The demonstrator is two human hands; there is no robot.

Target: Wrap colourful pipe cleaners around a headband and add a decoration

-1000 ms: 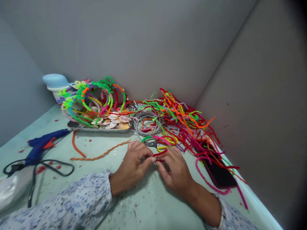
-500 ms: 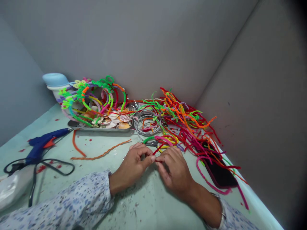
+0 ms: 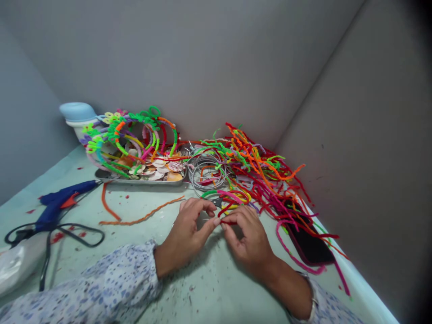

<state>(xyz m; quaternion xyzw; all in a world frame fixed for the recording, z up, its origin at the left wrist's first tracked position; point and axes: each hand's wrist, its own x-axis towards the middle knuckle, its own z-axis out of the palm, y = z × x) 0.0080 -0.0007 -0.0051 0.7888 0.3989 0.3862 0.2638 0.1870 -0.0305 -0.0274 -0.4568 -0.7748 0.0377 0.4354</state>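
Between my hands a red pipe cleaner [image 3: 225, 209] runs up toward a wrapped loop in green, pink and red [image 3: 230, 196]; whether they are joined I cannot tell. My right hand [image 3: 249, 238] is closed, pinching the red pipe cleaner between thumb and fingertips. My left hand [image 3: 189, 231] has its thumb and forefinger apart, with the thumb tip touching at the pinched spot. Scissors [image 3: 218, 203] with yellow handles lie just behind the hands, partly covered. Fingers hide part of the red strand.
Shells and wrapped hoops [image 3: 135, 119] fill a metal tray [image 3: 148, 182]. Beside it are a wire coil [image 3: 192, 177], a pipe cleaner heap [image 3: 263, 157] and a phone [image 3: 312, 245]. At left lie a blue glue gun [image 3: 54, 209] with its cord and orange strands [image 3: 145, 219]. A bottle [image 3: 77, 112] stands behind.
My left forefinger has lifted away from the thumb, widening the gap. The right hand has stayed nearly in place, still pinching the red strand.
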